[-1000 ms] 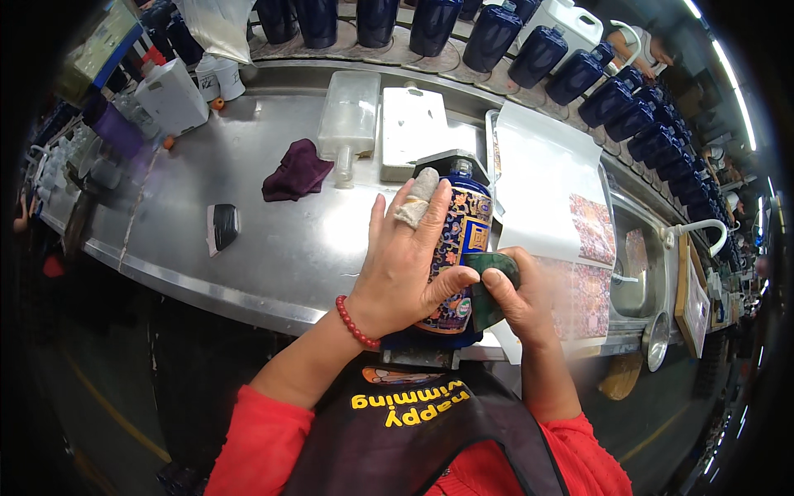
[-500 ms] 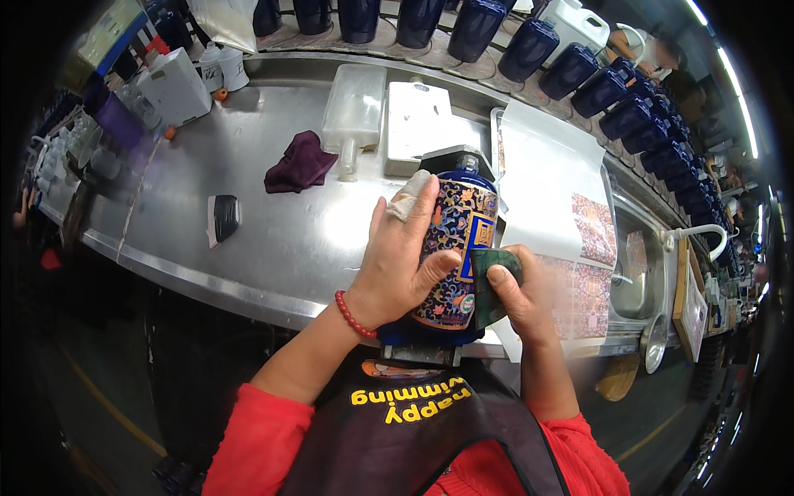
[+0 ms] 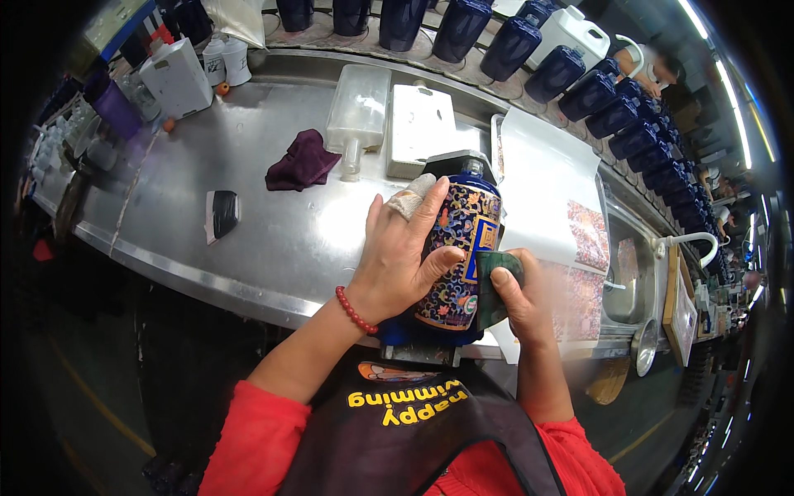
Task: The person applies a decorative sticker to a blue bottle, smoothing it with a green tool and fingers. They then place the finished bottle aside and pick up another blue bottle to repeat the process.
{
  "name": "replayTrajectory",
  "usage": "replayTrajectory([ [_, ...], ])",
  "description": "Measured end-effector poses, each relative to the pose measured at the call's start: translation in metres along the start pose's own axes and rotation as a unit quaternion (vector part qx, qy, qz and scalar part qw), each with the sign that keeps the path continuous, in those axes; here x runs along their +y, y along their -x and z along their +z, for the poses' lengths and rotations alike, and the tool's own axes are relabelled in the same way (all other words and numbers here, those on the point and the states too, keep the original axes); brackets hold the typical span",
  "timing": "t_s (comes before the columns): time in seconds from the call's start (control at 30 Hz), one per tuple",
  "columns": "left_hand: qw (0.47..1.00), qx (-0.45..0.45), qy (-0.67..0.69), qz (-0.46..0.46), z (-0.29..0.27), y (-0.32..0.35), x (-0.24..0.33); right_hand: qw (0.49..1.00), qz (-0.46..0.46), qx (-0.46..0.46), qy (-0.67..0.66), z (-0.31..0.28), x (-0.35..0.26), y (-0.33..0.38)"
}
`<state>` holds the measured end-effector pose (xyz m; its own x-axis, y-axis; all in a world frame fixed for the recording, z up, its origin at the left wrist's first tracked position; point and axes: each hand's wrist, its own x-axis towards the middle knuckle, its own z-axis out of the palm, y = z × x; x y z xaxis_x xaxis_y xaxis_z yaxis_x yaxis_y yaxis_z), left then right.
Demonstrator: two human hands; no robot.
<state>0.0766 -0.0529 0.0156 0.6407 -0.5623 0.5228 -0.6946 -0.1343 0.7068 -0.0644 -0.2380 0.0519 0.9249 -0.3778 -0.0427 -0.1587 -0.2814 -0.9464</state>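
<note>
In front of me a dark blue glass bottle (image 3: 471, 177), its neck pointing away, lies tilted in a dark holder (image 3: 422, 355). A colourful floral label (image 3: 451, 217) with a blue-and-gold panel covers its front. My left hand (image 3: 399, 263) is wrapped round the bottle's left side, thumb across the label, one finger bound in pale cloth. Pinched between thumb and fingers of my right hand (image 3: 523, 299) is a dark green flat scraper pad (image 3: 494, 307), pressed on the label's right edge. The fingers behind the pad are mostly hidden.
A purple cloth (image 3: 302, 161), a black-and-white piece (image 3: 222, 217), a clear bottle (image 3: 358, 107) and a white container (image 3: 420, 128) sit on the steel counter (image 3: 174, 211). Printed label sheets (image 3: 585, 236) lie at right beside a sink (image 3: 633, 281). Blue bottles (image 3: 511, 47) line the back.
Both hands stay on the bottle with the pad at almost the same spot on the label. The row of blue bottles at the back has shifted slightly left.
</note>
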Motion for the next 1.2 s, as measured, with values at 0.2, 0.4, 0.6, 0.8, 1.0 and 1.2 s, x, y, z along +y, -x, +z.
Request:
replayTrajectory([
  [0.2, 0.999, -0.003, -0.032, -0.016, -0.001, 0.0, -0.001, 1.0, -0.002, 0.004, 0.001, 0.0, 0.003, 0.0],
  [0.4, 1.0, -0.003, -0.026, 0.001, -0.001, -0.005, -0.005, 1.0, -0.01, 0.005, 0.008, 0.0, 0.002, 0.0],
  [0.6, 1.0, -0.003, 0.008, 0.005, -0.009, 0.013, -0.002, 1.0, -0.001, 0.001, 0.003, 0.001, -0.002, -0.001],
  [0.8, 0.998, -0.027, 0.044, -0.035, -0.007, 0.042, 0.004, 1.0, 0.004, 0.004, 0.005, 0.002, -0.007, 0.0],
  [1.0, 0.996, -0.071, -0.043, -0.011, -0.005, 0.08, 0.02, 1.0, 0.014, 0.006, -0.003, 0.001, -0.003, 0.0],
  [1.2, 0.995, -0.06, -0.075, -0.005, -0.006, 0.1, 0.022, 0.999, -0.004, 0.006, -0.037, 0.003, 0.002, -0.002],
])
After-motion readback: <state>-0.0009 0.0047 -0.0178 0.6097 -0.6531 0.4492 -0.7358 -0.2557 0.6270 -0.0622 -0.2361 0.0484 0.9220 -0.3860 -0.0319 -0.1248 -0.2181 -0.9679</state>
